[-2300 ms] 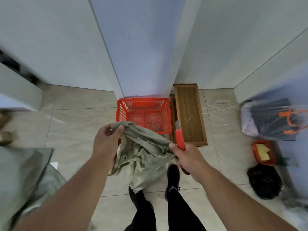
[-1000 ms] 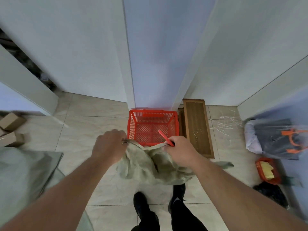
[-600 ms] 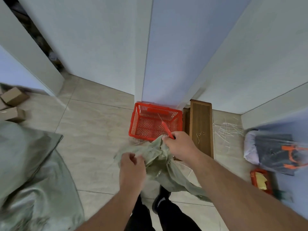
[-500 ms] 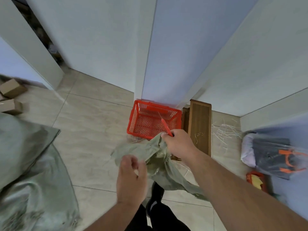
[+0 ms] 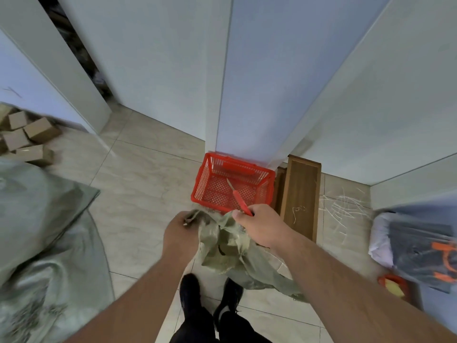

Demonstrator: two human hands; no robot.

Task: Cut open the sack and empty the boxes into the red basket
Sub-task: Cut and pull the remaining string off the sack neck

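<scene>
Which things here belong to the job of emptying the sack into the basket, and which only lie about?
Belong to the job:
- sack, gripped by left hand and right hand
- red-handled knife, in the right hand
- red basket

Lying about:
- wooden board
- loose cardboard boxes
- large grey sacks
- bags
</scene>
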